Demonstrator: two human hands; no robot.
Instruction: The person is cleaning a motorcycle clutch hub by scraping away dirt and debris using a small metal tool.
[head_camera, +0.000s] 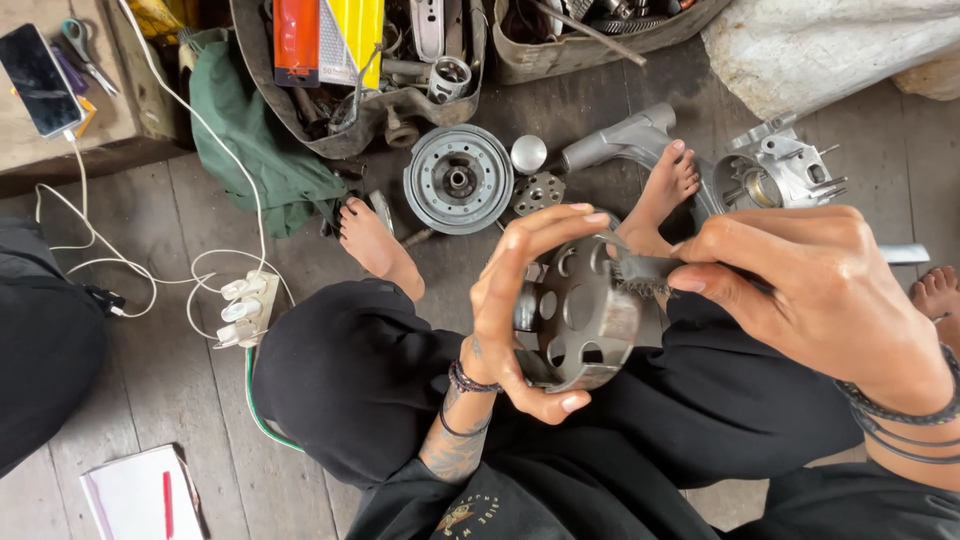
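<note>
Nearest the camera, the right hand (830, 300) is closed in a pinch, thumb and fingers nipping a small wire brush (640, 273) whose bristles touch the rim of a round metal drum (578, 318). The left hand (525, 300) is spread wide and curled around that drum, fingertips over the top edge and thumb under the bottom, holding it up over the person's lap, above the floor. The drum looks like cast or machined metal with round holes through its face: stiff, fairly heavy for its size, likely greasy and so slippery. The outer rim seems the sound place to grip it, as the left hand does.

Farther out on the plank floor (180, 400) lie a ribbed grey wheel hub (458, 180), a small perforated disc (538, 192), an engine casing (775, 170), and, toward the left edge, a white power strip (245, 308).
</note>
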